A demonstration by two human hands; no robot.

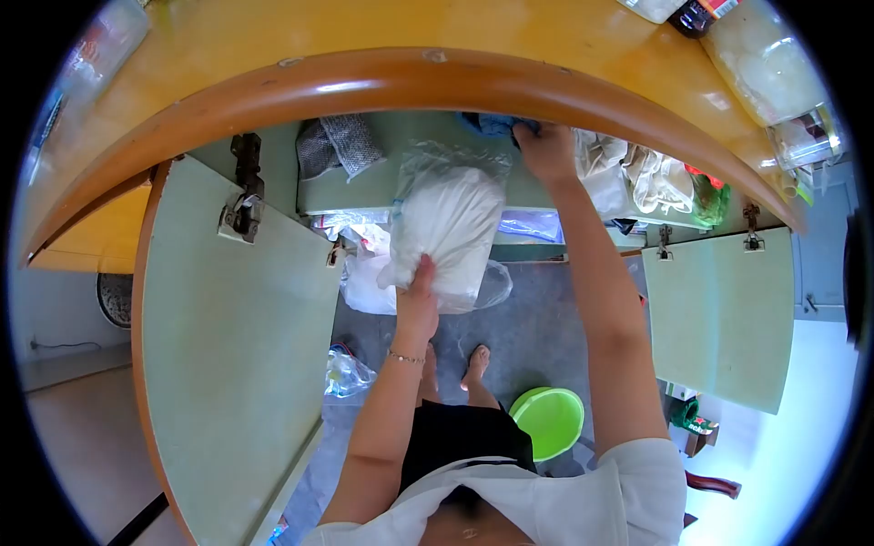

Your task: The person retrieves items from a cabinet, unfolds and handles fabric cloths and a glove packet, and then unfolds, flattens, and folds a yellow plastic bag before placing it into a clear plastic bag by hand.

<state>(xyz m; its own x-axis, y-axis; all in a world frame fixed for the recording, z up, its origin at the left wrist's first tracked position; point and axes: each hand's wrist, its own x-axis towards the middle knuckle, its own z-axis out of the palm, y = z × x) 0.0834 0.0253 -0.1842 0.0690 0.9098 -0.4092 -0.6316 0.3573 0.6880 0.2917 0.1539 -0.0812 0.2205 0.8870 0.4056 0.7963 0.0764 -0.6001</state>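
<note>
While one bulging white bundle (pixel 451 218) in a single clear plastic bag (pixel 428 159) hangs at the front of the open cupboard, the left grip (pixel 419 296) is closed on its lower end, one thumb on top and the other fingers hidden. The right grip (pixel 549 153) reaches to the shelf (pixel 364 193), curled at one blue cloth (pixel 496 126) beneath the curved rim of the tabletop (pixel 364 27); its fingertips are partly hidden, so whether it has hold of the cloth I cannot tell. Two grey mesh pieces (pixel 353 146) lie at the shelf's left end, one overlapping the other. Right of the right grip sit white cloths (pixel 660 182), too bunched to count, with one red-and-green packet (pixel 710 198) just beside them. One purple pack (pixel 533 225) shows below the shelf. Two pale green doors, one left (pixel 237 355) and one right (pixel 728 314), stand open, each with two metal hinges in view. On the floor (pixel 537 328) stands one lime-green basin (pixel 551 423), near two bare feet.
</note>
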